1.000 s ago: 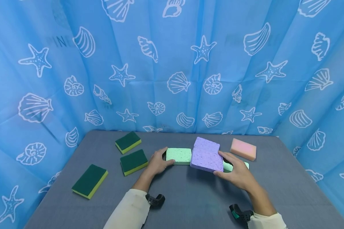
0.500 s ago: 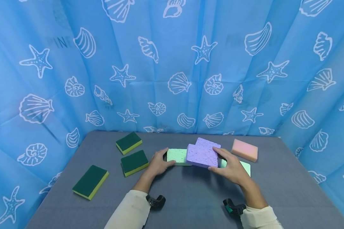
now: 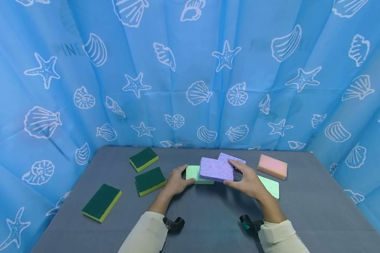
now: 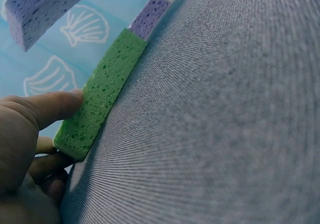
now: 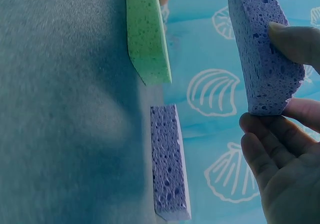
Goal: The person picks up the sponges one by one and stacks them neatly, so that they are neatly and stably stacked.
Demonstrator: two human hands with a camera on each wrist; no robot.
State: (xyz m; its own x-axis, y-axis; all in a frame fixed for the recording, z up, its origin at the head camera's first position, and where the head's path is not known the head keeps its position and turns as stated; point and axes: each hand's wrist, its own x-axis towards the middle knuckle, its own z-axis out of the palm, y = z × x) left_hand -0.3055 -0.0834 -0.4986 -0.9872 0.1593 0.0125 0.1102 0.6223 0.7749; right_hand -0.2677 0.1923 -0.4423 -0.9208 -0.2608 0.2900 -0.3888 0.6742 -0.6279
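Observation:
Thumb and fingers of my left hand (image 3: pixel 176 181) grip the left end of a light green sponge (image 3: pixel 191 173) that lies on the table. In the left wrist view the thumb presses the front of this green sponge (image 4: pixel 102 94). My right hand (image 3: pixel 249 180) pinches a purple sponge (image 3: pixel 216 169) by its right end. It is raised off the table and hides part of the green sponge from above. The right wrist view shows a gap between the held purple sponge (image 5: pixel 265 49) and a second purple sponge (image 5: pixel 169 164), which rests on the table behind.
Another light green sponge (image 3: pixel 270 187) lies right of my right hand, partly covered by it. Behind it is a pink-orange sponge (image 3: pixel 273 167). Several green-and-yellow scouring sponges (image 3: pixel 150 180) lie to the left. A blue shell-patterned curtain (image 3: pixel 190 77) hangs behind the grey table (image 3: pixel 209 221).
My right hand has moved left with the purple sponge, from beside the green sponge to over its right part. The other green sponge is more uncovered. My left hand keeps its grip.

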